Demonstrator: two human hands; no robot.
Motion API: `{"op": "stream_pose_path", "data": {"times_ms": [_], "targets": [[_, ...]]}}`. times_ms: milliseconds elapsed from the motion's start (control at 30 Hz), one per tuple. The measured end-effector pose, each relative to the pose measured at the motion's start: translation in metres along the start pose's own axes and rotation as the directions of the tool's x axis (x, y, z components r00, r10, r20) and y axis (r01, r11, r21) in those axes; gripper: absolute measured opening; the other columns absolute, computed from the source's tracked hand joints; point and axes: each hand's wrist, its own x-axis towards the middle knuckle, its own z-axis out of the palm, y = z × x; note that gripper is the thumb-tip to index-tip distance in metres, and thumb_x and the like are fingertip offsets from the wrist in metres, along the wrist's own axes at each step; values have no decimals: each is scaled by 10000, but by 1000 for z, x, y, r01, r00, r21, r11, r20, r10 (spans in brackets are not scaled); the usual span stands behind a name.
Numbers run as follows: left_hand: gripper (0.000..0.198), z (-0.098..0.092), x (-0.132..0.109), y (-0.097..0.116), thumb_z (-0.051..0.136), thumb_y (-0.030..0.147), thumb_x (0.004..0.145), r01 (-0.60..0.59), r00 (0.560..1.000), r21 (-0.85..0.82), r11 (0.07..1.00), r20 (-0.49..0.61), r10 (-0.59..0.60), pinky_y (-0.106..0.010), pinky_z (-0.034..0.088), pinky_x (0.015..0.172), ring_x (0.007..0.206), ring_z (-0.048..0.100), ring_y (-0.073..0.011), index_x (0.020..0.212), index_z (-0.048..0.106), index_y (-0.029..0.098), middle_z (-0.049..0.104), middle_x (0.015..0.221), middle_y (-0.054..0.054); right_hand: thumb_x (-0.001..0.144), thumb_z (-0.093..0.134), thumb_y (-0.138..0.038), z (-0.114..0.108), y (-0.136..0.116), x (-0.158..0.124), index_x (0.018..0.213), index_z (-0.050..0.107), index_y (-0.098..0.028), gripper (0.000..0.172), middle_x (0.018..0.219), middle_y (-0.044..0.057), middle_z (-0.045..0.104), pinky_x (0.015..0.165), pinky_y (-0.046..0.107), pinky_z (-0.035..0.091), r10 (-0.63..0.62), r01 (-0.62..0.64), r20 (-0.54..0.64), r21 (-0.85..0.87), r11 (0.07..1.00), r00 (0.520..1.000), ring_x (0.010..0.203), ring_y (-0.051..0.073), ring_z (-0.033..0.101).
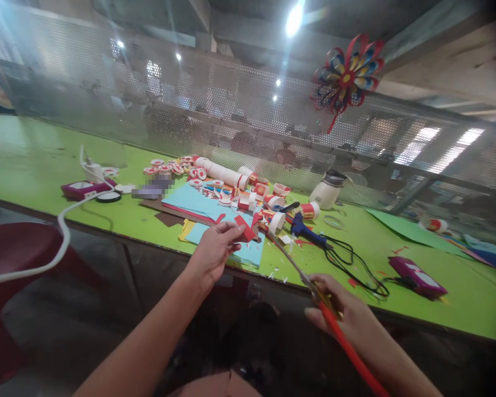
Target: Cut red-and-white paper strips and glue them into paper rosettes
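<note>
Left hand [213, 251] pinches red paper [244, 229] at its fingertips, above blue sheets [250, 257] on the worktop [479, 309]. Right hand [341, 303], nearer, grips scissors [290, 258] right of the paper; handles partly covered, blade tips indistinct.

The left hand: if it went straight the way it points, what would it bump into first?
Probably the cups beyond the red paper the left hand holds; depth is unclear, so it might pass over them.
</note>
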Motion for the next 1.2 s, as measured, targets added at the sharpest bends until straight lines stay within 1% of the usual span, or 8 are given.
{"op": "stream_pose_path", "data": {"times_ms": [100, 300, 400, 500, 633, 833, 1033, 1200], "targets": [[274, 4, -8, 3, 810, 228, 538, 16, 1000, -71, 997, 22, -14, -194, 410, 544, 600, 573, -83, 687, 600, 136, 612, 631, 22, 770, 574, -480, 7, -9, -10, 1098, 501, -316, 374, 805, 12, 620, 604, 297, 493, -36, 32, 52, 79, 996, 998, 674, 199, 580], [278, 18, -26, 8, 812, 212, 542, 0, 1000, -203, 979, 21, 5, -194, 428, 562, 632, 595, -90, 707, 598, 146, 631, 681, 19, 811, 522, -482, 9, -40, -9, 1036, 518, -284, 300, 702, -3, 557, 523, 259, 430, -63, 64, -18, 142, 988, 998, 567, 161, 505], [259, 26, -32, 8, 798, 212, 563, 6, 1000, -220, 976, 20, -1, -188, 429, 560, 635, 596, -90, 723, 606, 144, 635, 697, 10, 822, 492, -512, 21, -54, -8, 1017, 524, -276, 307, 710, 0, 553, 508, 248, 417, -81, 83, -18, 207, 975, 997, 555, 149, 496], [210, 31, -36, 8, 767, 220, 608, -6, 999, -178, 984, 32, 12, -189, 431, 568, 647, 587, -87, 706, 601, 134, 632, 717, -5, 825, 460, -552, 39, -62, -11, 1035, 527, -251, 373, 719, 4, 553, 494, 237, 397, -66, 77, -48, 282, 956, 997, 534, 131, 470], [186, 34, -39, 8, 743, 214, 639, -5, 998, -112, 994, 58, 11, -186, 429, 561, 652, 584, -90, 668, 579, 130, 617, 691, -5, 827, 435, -583, 55, -65, -15, 1098, 528, -213, 468, 659, -9, 532, 467, 221, 370, -27, 70, -120, 372, 926, 992, 493, 109, 428], [192, 35, -39, 5, 737, 212, 643, -14, 998, -87, 996, 55, 19, -181, 428, 532, 617, 584, -87, 643, 564, 128, 611, 664, 1, 818, 442, -593, 57, -62, -18, 1057, 550, -228, 449, 632, -21, 518, 452, 214, 345, -13, 78, -184, 348, 934, 983, 481, 101, 416], [190, 37, -37, 1, 731, 211, 651, -14, 998, -44, 999, 59, 17, -188, 444, 538, 576, 572, -81, 646, 563, 123, 609, 641, -5, 829, 453, -560, 57, -60, -20, 1073, 555, -220, 430, 631, -26, 501, 446, 221, 313, 6, 57, -189, 324, 944, 982, 474, 97, 387], [188, 36, -38, -1, 733, 216, 643, -42, 997, -22, 999, 60, 43, -199, 454, 535, 585, 576, -94, 646, 572, 118, 612, 651, -18, 830, 484, -516, 56, -58, -21, 1021, 577, -219, 365, 648, -25, 486, 485, 219, 328, -33, 86, -181, 294, 952, 983, 531, 107, 396]]}}
